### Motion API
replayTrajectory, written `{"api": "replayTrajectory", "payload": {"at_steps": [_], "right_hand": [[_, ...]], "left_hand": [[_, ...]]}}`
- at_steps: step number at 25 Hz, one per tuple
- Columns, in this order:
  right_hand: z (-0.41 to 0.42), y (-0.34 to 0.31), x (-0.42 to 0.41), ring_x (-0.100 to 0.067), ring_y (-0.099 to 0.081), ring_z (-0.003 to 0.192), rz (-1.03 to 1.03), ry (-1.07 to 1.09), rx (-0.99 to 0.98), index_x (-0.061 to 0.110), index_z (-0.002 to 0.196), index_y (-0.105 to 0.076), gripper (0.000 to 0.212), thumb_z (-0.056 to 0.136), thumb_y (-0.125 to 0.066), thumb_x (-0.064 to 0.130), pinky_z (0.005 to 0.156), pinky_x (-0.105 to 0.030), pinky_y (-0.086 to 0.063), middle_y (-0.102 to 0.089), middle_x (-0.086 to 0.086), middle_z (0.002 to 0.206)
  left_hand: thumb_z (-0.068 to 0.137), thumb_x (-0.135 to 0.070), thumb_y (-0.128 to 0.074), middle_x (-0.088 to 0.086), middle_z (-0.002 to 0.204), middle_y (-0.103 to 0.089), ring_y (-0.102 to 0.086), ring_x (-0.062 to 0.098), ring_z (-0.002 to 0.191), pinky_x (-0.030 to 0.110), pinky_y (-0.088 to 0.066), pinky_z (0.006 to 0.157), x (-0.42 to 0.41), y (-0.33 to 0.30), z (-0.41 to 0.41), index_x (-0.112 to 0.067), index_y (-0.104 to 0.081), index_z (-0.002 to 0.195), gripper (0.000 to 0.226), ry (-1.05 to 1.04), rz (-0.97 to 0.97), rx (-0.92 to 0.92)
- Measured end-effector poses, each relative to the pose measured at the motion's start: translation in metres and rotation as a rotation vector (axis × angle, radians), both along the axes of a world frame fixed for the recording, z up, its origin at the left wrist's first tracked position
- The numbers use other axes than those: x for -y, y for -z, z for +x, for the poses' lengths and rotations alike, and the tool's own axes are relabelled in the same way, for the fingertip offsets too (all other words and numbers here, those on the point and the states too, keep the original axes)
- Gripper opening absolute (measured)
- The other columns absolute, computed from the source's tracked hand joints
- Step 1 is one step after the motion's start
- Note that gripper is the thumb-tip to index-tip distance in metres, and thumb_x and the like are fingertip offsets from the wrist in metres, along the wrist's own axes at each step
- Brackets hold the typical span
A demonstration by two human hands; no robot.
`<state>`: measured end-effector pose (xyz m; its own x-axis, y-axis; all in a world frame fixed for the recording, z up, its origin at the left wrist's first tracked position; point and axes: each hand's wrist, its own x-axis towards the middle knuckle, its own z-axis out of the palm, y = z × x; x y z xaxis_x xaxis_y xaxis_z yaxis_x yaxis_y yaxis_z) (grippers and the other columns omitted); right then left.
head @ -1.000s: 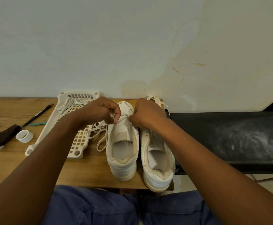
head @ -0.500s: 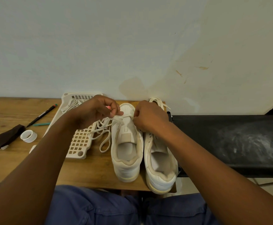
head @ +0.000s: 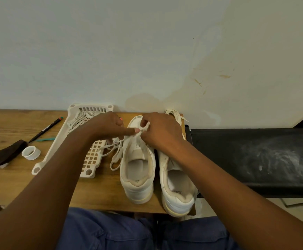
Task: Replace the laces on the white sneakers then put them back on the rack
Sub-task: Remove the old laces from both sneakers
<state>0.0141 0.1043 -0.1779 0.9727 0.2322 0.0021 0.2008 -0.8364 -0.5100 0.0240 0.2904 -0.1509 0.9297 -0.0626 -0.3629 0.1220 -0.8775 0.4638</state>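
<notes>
I see two white sneakers side by side on the wood table (head: pixel 102 192), heels toward me, toes toward the wall. L sneaker (head: pixel 138 168) sits just right of the white rack (head: pixel 60 139); R sneaker (head: pixel 177 188) is touching or nearly touching it, heel hanging over the table's near edge.

Both hands are over the L sneaker's toe/eyelet area. L hand (head: pixel 109 126) has its index finger out straight, tip meeting the lace (head: pixel 117 150) at the front of the tongue; the other fingers are curled, and I can't tell if they grip anything. R hand (head: pixel 162 130) pinches the same lace w/ thumb and fingertips, right next to that index tip. The hands are nearly touching.

From there the lace trails off the sneaker's left side in loose loops, over the rack's near corner and onto the table. A second bunch of laces (head: pixel 78 120) lies on the rack's far end, partly under my L wrist. More lace (head: pixel 176 114) shows beyond the R sneaker's toe, behind my R hand.

Left part of table: black pen (head: pixel 44 130), teal strip (head: pixel 45 139) beside it, white ring (head: pixel 31 152), dark brown cloth piece (head: pixel 6 155). Right of the table a black bench-like surface (head: pixel 255 156) w/ white dusty smears. Blue trousers (head: pixel 107 231) at the bottom.
</notes>
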Motion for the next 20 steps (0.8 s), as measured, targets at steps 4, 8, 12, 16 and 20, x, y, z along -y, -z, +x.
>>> {"api": "replayTrajectory", "payload": {"at_steps": [4,8,12,16,20], "right_hand": [[0.005,0.003,-0.011,-0.02,-0.065,0.104,0.024,-0.054,0.006,0.034,0.108,-0.075,0.027,0.081,-0.075,0.029,0.075,-0.03,-0.047,-0.071,0.004,0.114],[0.006,0.005,-0.023,-0.02,-0.065,0.105,0.043,-0.056,0.013,0.033,0.096,-0.079,0.018,0.079,-0.078,0.027,0.079,-0.032,-0.053,-0.072,0.005,0.109],[0.009,0.007,-0.023,-0.019,-0.066,0.096,0.103,-0.064,0.02,0.028,0.087,-0.08,0.012,0.077,-0.078,0.021,0.075,-0.032,-0.054,-0.074,0.005,0.098],[0.009,0.012,-0.023,-0.016,-0.066,0.083,0.129,-0.02,0.065,0.024,0.081,-0.078,0.009,0.083,-0.072,0.018,0.069,-0.032,-0.055,-0.074,0.007,0.087],[0.015,-0.007,-0.02,-0.014,-0.074,0.08,0.57,0.078,-0.017,0.021,0.088,-0.066,0.013,0.093,-0.061,0.01,0.08,-0.042,-0.061,-0.076,0.004,0.085]], "left_hand": [[0.079,-0.045,-0.082,0.002,0.061,-0.062,-0.059,0.017,0.063,0.035,-0.045,0.067,0.0,0.003,0.001,-0.013,-0.064,0.06,0.041,0.032,-0.032,-0.048],[0.081,-0.033,-0.082,0.004,0.064,-0.074,-0.064,0.014,0.063,0.033,-0.056,0.075,0.002,-0.002,0.0,-0.017,-0.076,0.058,0.029,-0.01,-0.085,-0.067],[0.083,-0.026,-0.082,0.007,0.062,-0.073,-0.059,0.011,0.052,0.027,-0.048,0.062,0.006,-0.005,-0.001,-0.003,-0.079,0.07,0.027,-0.09,-0.117,-0.128],[0.086,-0.023,-0.08,0.007,0.061,-0.073,-0.058,0.013,0.045,0.02,-0.039,0.045,0.009,-0.005,0.0,-0.006,-0.073,0.066,0.027,-0.193,-0.086,-0.212],[0.088,-0.019,-0.078,0.009,0.06,-0.072,-0.056,0.012,0.038,0.019,-0.037,0.041,0.012,-0.006,0.002,-0.003,-0.07,0.068,0.026,-0.251,-0.095,-0.283]]}}
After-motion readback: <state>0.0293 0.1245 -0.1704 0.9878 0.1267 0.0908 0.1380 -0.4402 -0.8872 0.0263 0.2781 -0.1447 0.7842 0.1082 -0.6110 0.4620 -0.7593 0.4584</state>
